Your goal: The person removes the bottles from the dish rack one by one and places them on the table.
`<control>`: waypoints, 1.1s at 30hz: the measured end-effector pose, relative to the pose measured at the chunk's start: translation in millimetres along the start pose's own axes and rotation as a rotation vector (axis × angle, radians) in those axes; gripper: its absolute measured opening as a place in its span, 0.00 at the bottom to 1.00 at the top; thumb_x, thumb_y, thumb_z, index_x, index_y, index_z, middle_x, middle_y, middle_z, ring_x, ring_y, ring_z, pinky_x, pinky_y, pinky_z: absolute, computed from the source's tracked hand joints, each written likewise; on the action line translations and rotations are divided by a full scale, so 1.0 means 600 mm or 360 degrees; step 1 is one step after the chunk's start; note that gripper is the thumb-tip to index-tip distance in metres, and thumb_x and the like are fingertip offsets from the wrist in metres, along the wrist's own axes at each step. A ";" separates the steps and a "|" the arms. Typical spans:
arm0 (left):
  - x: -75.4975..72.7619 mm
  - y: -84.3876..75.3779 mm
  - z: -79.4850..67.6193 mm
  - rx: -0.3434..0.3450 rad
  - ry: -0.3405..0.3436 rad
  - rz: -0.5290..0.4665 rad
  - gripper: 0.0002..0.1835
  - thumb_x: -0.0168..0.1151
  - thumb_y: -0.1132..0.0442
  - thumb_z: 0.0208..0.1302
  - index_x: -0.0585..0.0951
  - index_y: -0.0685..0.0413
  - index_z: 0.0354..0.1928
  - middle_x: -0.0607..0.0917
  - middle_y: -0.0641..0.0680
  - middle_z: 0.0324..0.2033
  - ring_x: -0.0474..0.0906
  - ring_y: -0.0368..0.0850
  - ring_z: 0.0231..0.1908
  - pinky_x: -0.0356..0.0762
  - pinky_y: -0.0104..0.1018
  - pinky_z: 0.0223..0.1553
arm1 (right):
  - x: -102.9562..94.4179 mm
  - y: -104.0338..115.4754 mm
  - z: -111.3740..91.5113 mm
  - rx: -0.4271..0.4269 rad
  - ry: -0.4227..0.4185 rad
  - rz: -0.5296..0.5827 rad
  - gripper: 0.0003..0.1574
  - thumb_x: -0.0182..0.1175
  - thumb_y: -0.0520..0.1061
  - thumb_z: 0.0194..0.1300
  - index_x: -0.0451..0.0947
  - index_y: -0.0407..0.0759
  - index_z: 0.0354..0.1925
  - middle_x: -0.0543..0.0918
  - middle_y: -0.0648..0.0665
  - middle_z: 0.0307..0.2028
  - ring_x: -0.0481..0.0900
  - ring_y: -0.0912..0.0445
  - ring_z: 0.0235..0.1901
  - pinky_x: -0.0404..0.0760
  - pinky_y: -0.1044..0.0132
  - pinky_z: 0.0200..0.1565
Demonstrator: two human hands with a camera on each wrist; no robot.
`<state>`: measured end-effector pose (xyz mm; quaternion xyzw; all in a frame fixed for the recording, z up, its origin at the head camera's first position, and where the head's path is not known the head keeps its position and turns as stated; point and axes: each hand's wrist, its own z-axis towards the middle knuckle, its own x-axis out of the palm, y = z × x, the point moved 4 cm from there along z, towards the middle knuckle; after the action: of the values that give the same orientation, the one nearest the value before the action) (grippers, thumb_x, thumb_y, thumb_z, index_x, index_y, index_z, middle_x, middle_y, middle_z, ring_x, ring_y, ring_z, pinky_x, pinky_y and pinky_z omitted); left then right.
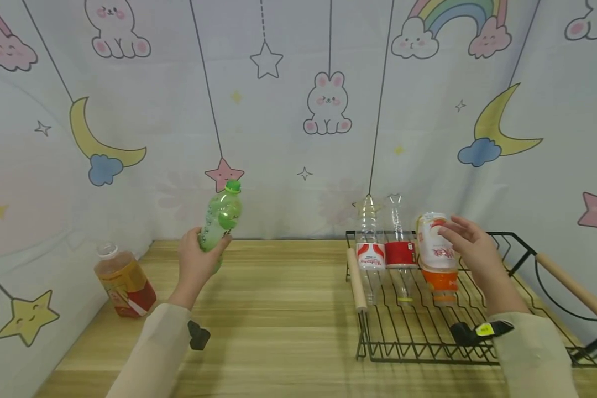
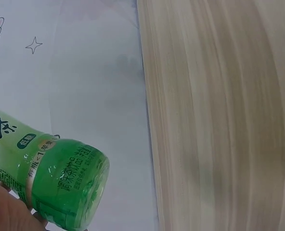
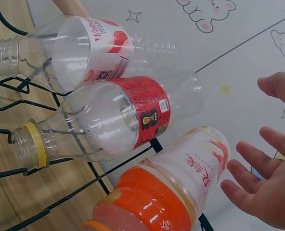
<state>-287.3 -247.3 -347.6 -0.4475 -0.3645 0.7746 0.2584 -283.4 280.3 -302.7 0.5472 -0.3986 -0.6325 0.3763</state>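
My left hand (image 1: pixel 195 265) grips a green drink bottle (image 1: pixel 223 215) with a green cap, lifted above the table and leaning slightly right. Its green base (image 2: pixel 72 187) shows in the left wrist view. My right hand (image 1: pixel 470 249) has its fingers spread beside a white and orange bottle (image 1: pixel 436 249), fingertips right at its upper side. That bottle stands neck down in a black wire rack (image 1: pixel 428 349). Left of it, also neck down, are a clear bottle with a red label (image 3: pixel 142 108) and a clear bottle with a white and red label (image 1: pixel 371 257).
A capless bottle with an orange and red label (image 1: pixel 124 282) stands on the wooden table (image 1: pixel 273 315) at the far left, by the wall. Wooden handles (image 1: pixel 356 279) flank the rack. A patterned curtain (image 1: pixel 278 138) hangs behind the table.
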 end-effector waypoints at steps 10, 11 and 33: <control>0.000 0.024 0.008 -0.0075 -0.0017 -0.0078 0.44 0.60 0.37 0.61 0.61 0.66 0.65 0.67 0.65 0.55 0.62 0.58 0.55 0.66 0.51 0.50 | -0.005 -0.011 0.009 0.0102 -0.0047 -0.0096 0.53 0.52 0.63 0.69 0.41 0.39 0.76 0.50 0.28 0.72 0.50 0.30 0.69 0.57 0.32 0.63; 0.000 0.026 0.008 -0.0081 -0.0021 -0.0082 0.45 0.60 0.37 0.61 0.61 0.66 0.65 0.67 0.65 0.56 0.62 0.58 0.55 0.66 0.51 0.50 | -0.005 -0.012 0.010 0.0115 -0.0050 -0.0112 0.53 0.52 0.63 0.68 0.41 0.39 0.75 0.50 0.28 0.72 0.50 0.30 0.69 0.57 0.32 0.62; 0.007 0.058 0.008 -0.0192 -0.0082 -0.0244 0.44 0.58 0.38 0.62 0.58 0.68 0.64 0.65 0.67 0.58 0.63 0.59 0.57 0.64 0.54 0.57 | -0.005 -0.038 0.013 0.0282 0.0099 -0.0232 0.59 0.52 0.65 0.67 0.33 0.37 0.75 0.46 0.24 0.71 0.52 0.28 0.67 0.61 0.34 0.62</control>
<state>-296.3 -266.7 -375.9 -0.4129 -0.4502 0.7406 0.2801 -291.9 292.8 -321.6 0.6252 -0.4002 -0.6033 0.2917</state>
